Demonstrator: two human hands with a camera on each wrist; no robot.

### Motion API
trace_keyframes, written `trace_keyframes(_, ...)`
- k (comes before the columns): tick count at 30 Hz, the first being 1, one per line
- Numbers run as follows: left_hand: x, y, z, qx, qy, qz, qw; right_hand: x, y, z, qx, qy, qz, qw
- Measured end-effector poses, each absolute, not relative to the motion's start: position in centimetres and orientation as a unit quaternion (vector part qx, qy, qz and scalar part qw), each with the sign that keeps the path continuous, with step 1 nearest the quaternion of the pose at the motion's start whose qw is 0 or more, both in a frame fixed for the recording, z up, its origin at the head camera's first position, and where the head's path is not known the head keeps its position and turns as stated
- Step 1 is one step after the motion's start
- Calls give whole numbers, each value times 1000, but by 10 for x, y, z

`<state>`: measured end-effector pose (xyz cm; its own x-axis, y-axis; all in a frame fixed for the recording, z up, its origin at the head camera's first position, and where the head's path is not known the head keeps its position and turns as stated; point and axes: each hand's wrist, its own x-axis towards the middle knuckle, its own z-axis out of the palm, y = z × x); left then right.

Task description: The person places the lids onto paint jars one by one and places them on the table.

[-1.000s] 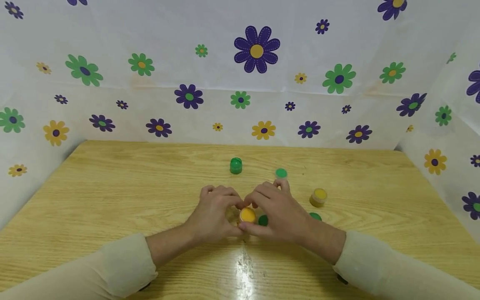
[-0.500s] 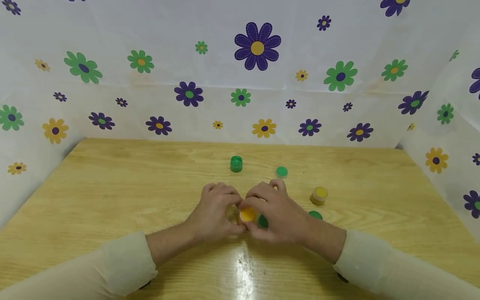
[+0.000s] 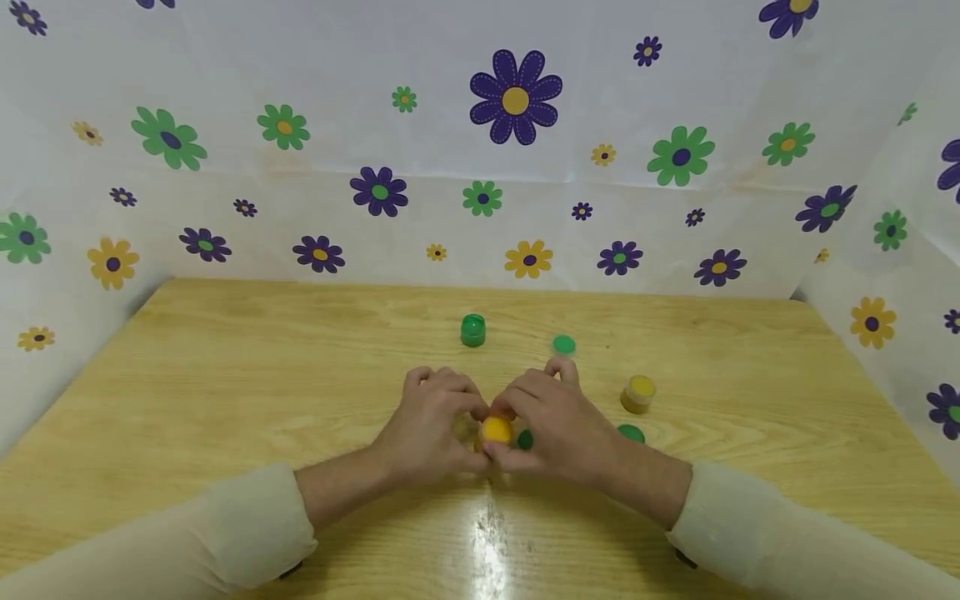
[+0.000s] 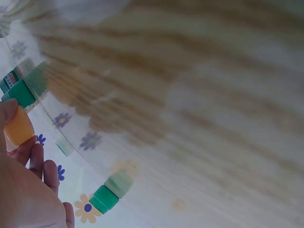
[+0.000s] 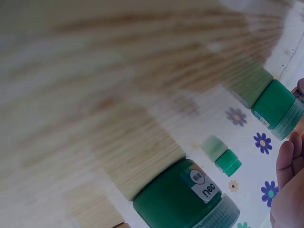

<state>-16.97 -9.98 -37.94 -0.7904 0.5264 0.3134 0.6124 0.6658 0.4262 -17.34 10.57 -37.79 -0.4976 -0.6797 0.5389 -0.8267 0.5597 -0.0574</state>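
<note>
In the head view, both hands meet around a small orange-yellow paint jar (image 3: 497, 430) low over the table. My left hand (image 3: 429, 427) holds it from the left with curled thumb and fingers; the left wrist view shows the orange jar (image 4: 19, 127) between thumb and fingertips. The right hand (image 3: 557, 423) pinches it from the right by its upper part. Whether the lid turns apart from the jar cannot be told. Partly hidden behind the right hand stands a green jar (image 3: 525, 439), close beside the orange one.
On the wooden table (image 3: 262, 358) a green jar (image 3: 473, 331) stands at the back, with a green-topped jar (image 3: 564, 345) to its right. A yellow jar (image 3: 638, 394) and another green jar (image 3: 631, 433) lie near the right forearm. Flowered cloth (image 3: 420, 150) encloses the back and sides.
The right fingers let their grip shift across the top of the orange jar, then drew back to its right edge. Left hand and other jars stayed in place.
</note>
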Motion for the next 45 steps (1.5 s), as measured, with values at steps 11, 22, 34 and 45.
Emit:
trace_keyframes(11, -170, -97, -378, -315, -909, -253, 101, -172, 104, -375, 413, -869, 178, 208)
trace_keyframes(22, -175, -98, -378, -291, -926, -231, 62, -172, 106, -378, 380, -884, 174, 210)
trace_keyframes(34, -196, -102, -376, -232, -950, -194, 76, -175, 109, -374, 286, -940, 143, 121)
trace_keyframes(45, -239, -102, -377, -131, -968, -183, 111, -194, 127, -374, 191, -957, 161, 146)
